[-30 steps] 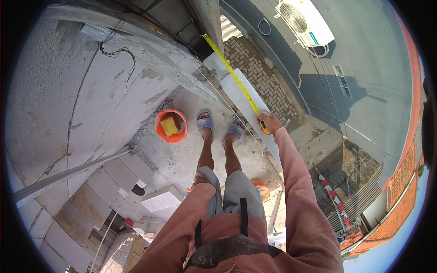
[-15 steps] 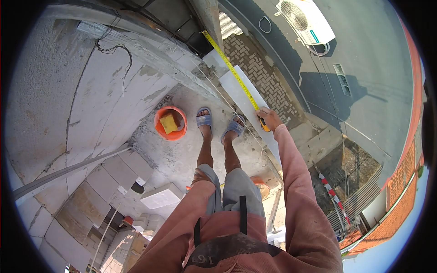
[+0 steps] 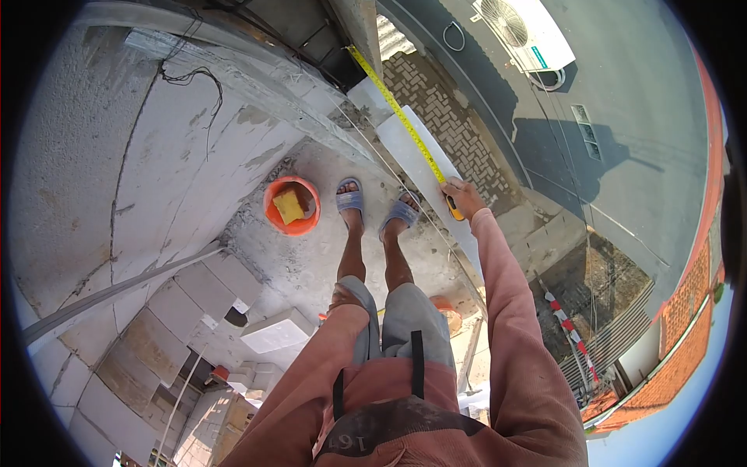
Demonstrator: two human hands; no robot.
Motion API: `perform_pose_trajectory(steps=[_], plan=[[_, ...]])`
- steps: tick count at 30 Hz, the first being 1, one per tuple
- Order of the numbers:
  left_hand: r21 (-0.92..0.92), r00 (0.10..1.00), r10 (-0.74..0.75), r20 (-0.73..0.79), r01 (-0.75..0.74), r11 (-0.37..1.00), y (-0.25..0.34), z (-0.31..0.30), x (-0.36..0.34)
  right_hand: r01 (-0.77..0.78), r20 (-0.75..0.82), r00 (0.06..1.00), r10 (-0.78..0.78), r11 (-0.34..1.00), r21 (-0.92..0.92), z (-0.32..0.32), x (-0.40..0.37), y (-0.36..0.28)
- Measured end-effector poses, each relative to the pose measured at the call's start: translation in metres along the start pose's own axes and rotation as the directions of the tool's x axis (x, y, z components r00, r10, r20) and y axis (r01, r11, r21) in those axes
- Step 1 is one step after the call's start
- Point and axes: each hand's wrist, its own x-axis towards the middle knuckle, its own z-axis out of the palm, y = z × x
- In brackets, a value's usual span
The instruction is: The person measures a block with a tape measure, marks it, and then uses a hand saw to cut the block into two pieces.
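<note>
My right hand is closed around a tape measure with a yellow and black case. Its yellow blade runs straight out, up and to the left, over a pale block ledge. The blade's far end reaches the base of a grey post. My left arm, in a pink sleeve, points down toward my left knee; the hand itself cannot be made out. Beneath the blade's line, a thin string stretches alongside the ledge.
An orange bucket holding a yellow sponge stands left of my sandalled feet. A white block lies behind it. A block wall rises at left. Beyond the ledge are paving and an air-conditioner unit.
My view has shifted slightly. My right hand still grips the tape measure, and the blade remains stretched along the ledge to the post.
</note>
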Motion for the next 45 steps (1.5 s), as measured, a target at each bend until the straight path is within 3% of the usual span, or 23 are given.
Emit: perform_pose_trajectory(steps=[12, 15, 18, 21, 24, 27, 33, 39, 45], plan=[[0.019, 1.000, 0.002, 0.010, -0.002, 1.000, -0.003, -0.008, -0.005, -0.071, 0.023, 0.997, 0.075, 0.987, -0.148, -0.009, 0.001, -0.001], [0.017, 1.000, 0.001, 0.008, -0.002, 1.000, -0.003, -0.011, -0.004, -0.024, -0.042, 0.999, 0.021, 0.998, -0.059, -0.002, -0.005, -0.006], [0.023, 1.000, 0.003, 0.014, -0.004, 1.000, -0.002, -0.011, -0.006, -0.076, 0.016, 0.997, 0.078, 0.994, -0.083, -0.006, 0.003, -0.003], [0.020, 1.000, 0.003, 0.014, -0.004, 1.000, -0.002, -0.012, -0.008, -0.038, 0.006, 0.999, 0.039, 0.992, -0.122, -0.010, 0.006, -0.009], [0.025, 1.000, 0.008, 0.013, -0.008, 1.000, -0.003, -0.012, -0.009, -0.106, 0.003, 0.994, 0.106, 0.994, -0.014, -0.009, 0.007, -0.015], [0.021, 1.000, 0.010, 0.012, -0.010, 1.000, -0.005, -0.014, -0.010, -0.104, -0.017, 0.994, 0.103, 0.991, -0.085, -0.013, 0.000, -0.028], [0.022, 1.000, 0.008, 0.014, -0.009, 1.000, -0.006, -0.015, -0.011, -0.155, -0.010, 0.988, 0.155, 0.988, 0.001, -0.011, 0.011, -0.014], [0.014, 1.000, 0.019, 0.025, -0.019, 1.000, -0.006, -0.020, -0.017, -0.077, -0.057, 0.996, 0.073, 0.994, -0.079, -0.006, -0.004, -0.006], [0.032, 0.998, 0.036, 0.041, -0.037, 0.999, -0.005, -0.027, -0.023, -0.093, 0.012, 0.996, 0.093, 0.996, -0.003, -0.009, -0.010, -0.019]])
